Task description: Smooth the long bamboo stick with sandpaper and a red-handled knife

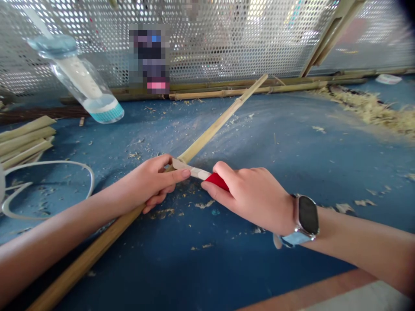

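Flat slats point(26, 140) were stacked at left. A smooth, jointed, yellowish bamboo stick point(212, 131), slanted from near left to far centre, was gripped in the curled left hand point(162, 179); a red-handled knife point(199, 173) was clasped in the right hand point(254, 194). Curly shavings point(372, 106) were heaped far right.

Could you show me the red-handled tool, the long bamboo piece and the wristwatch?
Red-handled tool point(200, 173): head view, on the pale part just beside its red handle.
Long bamboo piece point(211, 131): head view, on its pale far length.
Wristwatch point(307, 214): head view, on its dark screen.
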A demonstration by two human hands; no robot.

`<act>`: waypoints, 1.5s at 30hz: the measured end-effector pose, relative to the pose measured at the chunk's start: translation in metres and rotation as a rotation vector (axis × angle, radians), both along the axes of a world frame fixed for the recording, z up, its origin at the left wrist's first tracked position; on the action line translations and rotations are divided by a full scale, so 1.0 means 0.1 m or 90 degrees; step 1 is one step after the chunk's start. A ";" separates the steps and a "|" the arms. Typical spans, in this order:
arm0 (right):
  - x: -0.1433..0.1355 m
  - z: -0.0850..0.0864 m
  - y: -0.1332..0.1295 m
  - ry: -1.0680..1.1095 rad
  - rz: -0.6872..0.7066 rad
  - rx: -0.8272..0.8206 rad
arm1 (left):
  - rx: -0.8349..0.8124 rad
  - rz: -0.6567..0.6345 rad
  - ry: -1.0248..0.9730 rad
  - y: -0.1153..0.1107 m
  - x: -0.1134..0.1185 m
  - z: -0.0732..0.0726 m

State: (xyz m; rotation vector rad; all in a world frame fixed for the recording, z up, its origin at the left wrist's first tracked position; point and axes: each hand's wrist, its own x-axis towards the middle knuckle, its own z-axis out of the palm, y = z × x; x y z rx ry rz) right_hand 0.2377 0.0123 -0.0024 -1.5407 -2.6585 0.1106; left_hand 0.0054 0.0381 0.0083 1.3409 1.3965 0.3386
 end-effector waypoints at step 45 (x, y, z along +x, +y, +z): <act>0.05 0.00 0.09 0.093 0.004 -0.063 | 0.010 -0.048 0.005 -0.04 -0.03 0.02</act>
